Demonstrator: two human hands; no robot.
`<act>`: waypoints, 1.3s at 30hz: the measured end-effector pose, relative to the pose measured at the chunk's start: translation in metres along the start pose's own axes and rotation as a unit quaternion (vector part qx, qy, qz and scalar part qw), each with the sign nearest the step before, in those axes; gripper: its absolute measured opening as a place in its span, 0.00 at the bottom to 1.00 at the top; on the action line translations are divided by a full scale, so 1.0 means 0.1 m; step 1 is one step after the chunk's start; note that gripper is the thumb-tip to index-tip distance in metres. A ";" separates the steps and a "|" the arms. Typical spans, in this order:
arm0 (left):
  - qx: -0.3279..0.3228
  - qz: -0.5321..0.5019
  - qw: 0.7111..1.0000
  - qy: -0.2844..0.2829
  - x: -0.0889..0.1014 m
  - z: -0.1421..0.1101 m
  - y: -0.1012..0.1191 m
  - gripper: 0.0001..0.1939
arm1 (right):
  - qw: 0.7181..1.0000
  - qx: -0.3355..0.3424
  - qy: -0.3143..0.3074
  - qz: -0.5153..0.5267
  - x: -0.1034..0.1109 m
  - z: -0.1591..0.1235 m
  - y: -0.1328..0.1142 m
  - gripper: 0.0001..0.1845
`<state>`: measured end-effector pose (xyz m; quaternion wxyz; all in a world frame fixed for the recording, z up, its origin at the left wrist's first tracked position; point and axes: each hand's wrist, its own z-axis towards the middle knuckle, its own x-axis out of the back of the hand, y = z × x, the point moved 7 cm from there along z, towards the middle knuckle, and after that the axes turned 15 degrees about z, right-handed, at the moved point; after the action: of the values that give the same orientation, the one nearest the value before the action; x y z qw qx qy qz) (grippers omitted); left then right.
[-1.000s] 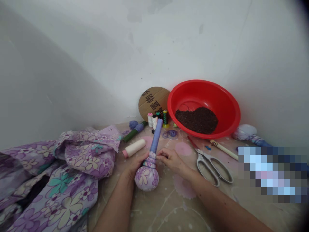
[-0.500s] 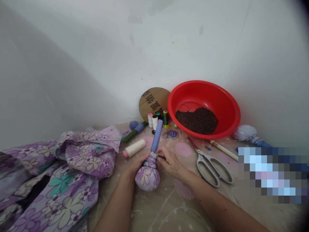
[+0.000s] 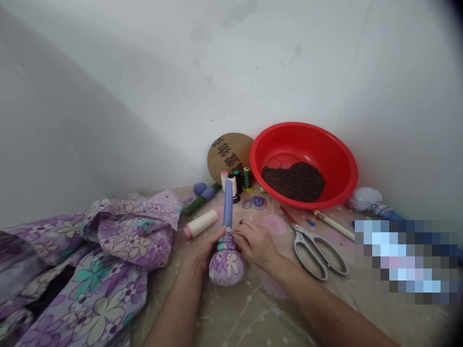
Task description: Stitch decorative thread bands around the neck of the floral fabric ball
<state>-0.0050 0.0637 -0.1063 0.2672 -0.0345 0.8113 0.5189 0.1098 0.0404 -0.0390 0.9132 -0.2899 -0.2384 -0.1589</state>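
A stuffed ball of purple floral cloth (image 3: 226, 266) sits on the table, with a lilac-blue stick (image 3: 227, 208) rising from its tied neck. My left hand (image 3: 203, 250) is closed around the left side of the ball and its neck. My right hand (image 3: 256, 245) grips the right side of the neck, fingers curled against the binding. The stick now stands nearly upright between both hands.
Floral fabric (image 3: 104, 270) is heaped at the left. A cream thread cone (image 3: 201, 223), small spools (image 3: 235, 181), a cardboard disc (image 3: 229, 150) and a red basin (image 3: 343, 168) of dark grains stand behind. Scissors (image 3: 315, 250) and a white pen (image 3: 333, 224) lie at the right.
The stick has swung from leaning right to nearly upright, and the ball has turned on the table. Both hands have stayed on its neck, shifting slightly right.
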 end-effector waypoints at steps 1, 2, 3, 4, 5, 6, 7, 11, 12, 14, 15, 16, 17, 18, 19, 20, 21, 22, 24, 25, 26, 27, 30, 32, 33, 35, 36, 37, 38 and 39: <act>-0.006 0.012 1.000 0.010 0.00 0.00 0.01 0.06 | 1.000 0.000 -0.011 0.000 -0.04 0.00 0.00 0.11; -0.008 0.026 0.999 0.016 0.00 0.00 0.02 0.05 | 1.000 -0.003 -0.018 -0.003 -0.08 0.00 0.01 0.10; -0.009 0.035 0.999 0.019 0.00 0.00 0.02 0.05 | 1.000 -0.007 -0.023 -0.008 -0.10 0.00 0.02 0.10; -0.007 0.040 0.999 0.018 -0.01 0.00 0.02 0.05 | 0.999 -0.012 -0.026 -0.015 -0.12 0.00 0.04 0.09; -0.003 0.043 0.999 0.013 -0.02 0.00 0.01 0.05 | 0.999 -0.015 -0.027 -0.023 -0.13 0.00 0.06 0.09; 0.005 0.044 0.999 0.005 -0.03 0.00 -0.01 0.05 | 0.999 -0.018 -0.028 -0.032 -0.13 0.01 0.07 0.09; 0.014 0.045 0.999 -0.005 -0.04 -0.01 -0.02 0.06 | 0.999 -0.019 -0.031 -0.041 -0.12 0.01 0.08 0.09; 0.025 0.059 0.998 -0.025 -0.08 -0.03 -0.05 0.06 | 0.994 -0.007 -0.049 -0.095 -0.10 0.02 0.09 0.10; 0.013 0.068 0.997 -0.018 -0.08 -0.04 -0.04 0.06 | 0.992 0.002 -0.053 -0.114 -0.10 0.02 0.09 0.10; -0.024 0.083 0.996 0.009 -0.09 -0.06 0.01 0.09 | 0.987 0.024 -0.061 -0.149 -0.11 0.01 0.07 0.09; -0.042 0.088 0.995 0.023 -0.09 -0.07 0.04 0.10 | 0.985 0.038 -0.062 -0.160 -0.11 0.01 0.05 0.09; -0.057 0.091 0.994 0.032 -0.10 -0.07 0.06 0.11 | 0.983 0.054 -0.059 -0.163 -0.10 0.01 0.03 0.09; -0.068 0.093 0.993 0.036 -0.11 -0.08 0.08 0.11 | 0.983 0.070 -0.054 -0.161 -0.10 0.01 0.00 0.10; -0.075 0.093 0.992 0.034 -0.13 -0.08 0.09 0.11 | 0.983 0.088 -0.046 -0.153 -0.09 0.01 -0.03 0.10; -0.079 0.094 0.992 0.027 -0.14 -0.09 0.10 0.11 | 0.984 0.105 -0.037 -0.140 -0.07 0.01 -0.06 0.11; -0.081 0.096 0.992 0.017 -0.16 -0.09 0.11 0.10 | 0.985 0.118 -0.029 -0.123 -0.05 0.01 -0.09 0.12; -0.084 0.099 0.992 0.009 -0.17 -0.09 0.12 0.11 | 0.987 0.123 -0.024 -0.099 -0.03 0.01 -0.11 0.13; -0.085 0.103 0.991 0.002 -0.17 -0.10 0.13 0.11 | 0.990 0.120 -0.018 -0.073 -0.02 0.01 -0.11 0.14; -0.085 0.110 0.990 -0.004 -0.17 -0.11 0.14 0.10 | 0.993 0.109 -0.016 -0.029 0.00 0.01 -0.11 0.15; -0.084 0.110 0.990 -0.004 -0.16 -0.12 0.15 0.10 | 0.994 0.108 -0.019 -0.019 0.01 0.01 -0.12 0.15; -0.081 0.109 0.991 -0.006 -0.17 -0.12 0.16 0.09 | 0.993 0.113 -0.022 -0.017 0.00 0.01 -0.13 0.15; -0.077 0.106 0.991 -0.009 -0.17 -0.13 0.16 0.09 | 0.992 0.123 -0.023 -0.019 0.00 0.01 -0.16 0.15; -0.064 0.098 0.993 -0.022 -0.21 -0.12 0.14 0.10 | 0.991 0.131 -0.006 0.027 0.00 0.02 -0.24 0.13; -0.062 0.097 0.993 -0.019 -0.20 -0.11 0.12 0.12 | 0.986 0.073 0.033 0.147 0.04 0.04 -0.19 0.12; -0.056 0.101 0.993 -0.009 -0.18 -0.09 0.11 0.12 | 0.971 0.012 0.057 0.230 0.05 0.06 -0.11 0.11; -0.045 0.119 0.992 -0.012 -0.14 -0.07 0.08 0.11 | 0.902 -0.128 0.107 0.399 0.05 0.06 0.12 0.09; -0.039 0.121 0.992 -0.016 -0.13 -0.06 0.07 0.11 | 0.855 -0.185 0.124 0.468 0.04 0.06 0.22 0.09; -0.032 0.123 0.992 -0.009 -0.10 -0.06 0.06 0.10 | 0.818 -0.211 0.148 0.515 0.07 0.06 0.29 0.09; -0.027 0.124 0.992 -0.001 -0.07 -0.05 0.06 0.10 | 0.794 -0.215 0.183 0.538 0.14 0.07 0.35 0.09; -0.020 0.126 0.992 0.010 -0.05 -0.06 0.06 0.08 | 0.784 -0.200 0.222 0.545 0.25 0.08 0.40 0.10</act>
<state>-0.0051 0.0605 -0.0978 0.1911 0.0574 0.8012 0.5641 0.1449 0.0724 -0.0383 0.7972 -0.5042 0.2054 0.2609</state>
